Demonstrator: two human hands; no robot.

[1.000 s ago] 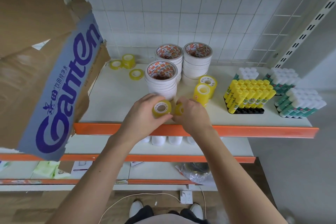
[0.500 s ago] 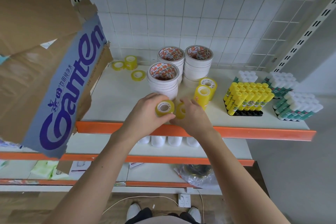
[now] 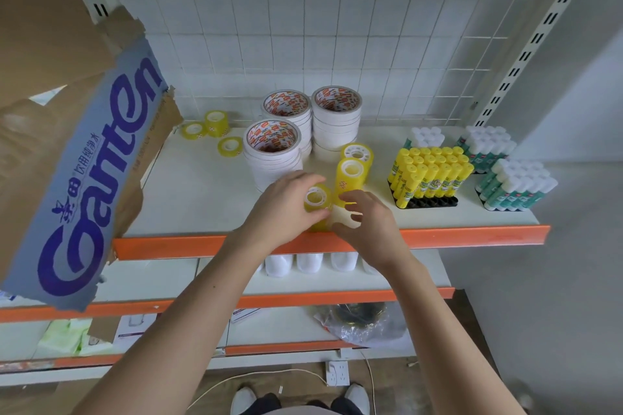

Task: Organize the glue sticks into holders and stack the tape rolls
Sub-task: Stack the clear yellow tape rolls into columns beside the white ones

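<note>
Left hand (image 3: 283,204) curled round a yellow roll (image 3: 317,200) — right hand (image 3: 362,222) pinching the stack (image 3: 322,224) beneath it — at the shelf (image 3: 202,192) edge.

Bare shelf (image 3: 202,199) lies open left of the white tape stacks (image 3: 273,158); the cardboard box (image 3: 67,145) overhangs its left edge, glue sticks (image 3: 428,172) crowd the right.

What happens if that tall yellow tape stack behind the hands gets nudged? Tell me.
The yellow tape stack is tall and narrow, so it would likely tip. Its rolls look loose, so they may slide apart. Round rolls could roll toward the shelf edge.
</note>
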